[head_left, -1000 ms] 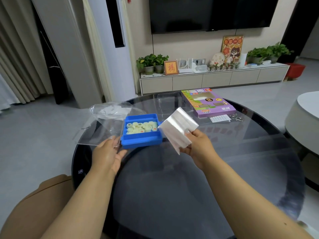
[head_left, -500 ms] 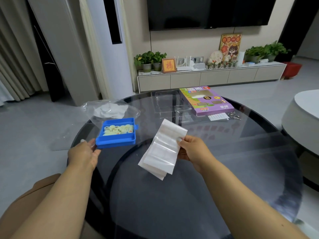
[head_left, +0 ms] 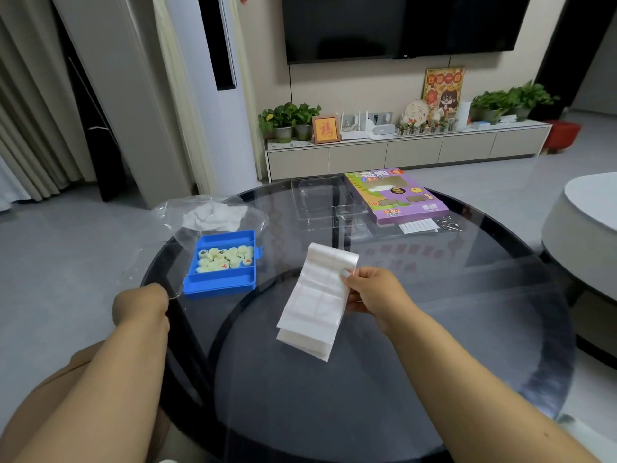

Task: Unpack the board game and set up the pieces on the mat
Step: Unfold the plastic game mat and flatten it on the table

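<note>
Over the round dark glass bench (head_left: 384,379), your right hand (head_left: 374,292) pinches the folded white plastic mat (head_left: 315,305), ready for unfolding; your left hand (head_left: 140,304) is curled, its hold unclear, beside the blue plastic piece tray (head_left: 222,279).

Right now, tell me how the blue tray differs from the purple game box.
The blue tray is open-topped and holds pale round pieces; the purple game box is flat, printed, with cut-out windows. The tray sits near the left hand at the glass table's left edge; the box lies at the far side. The tray is plain, the box multicoloured. Both rest on the table, untouched.
</note>
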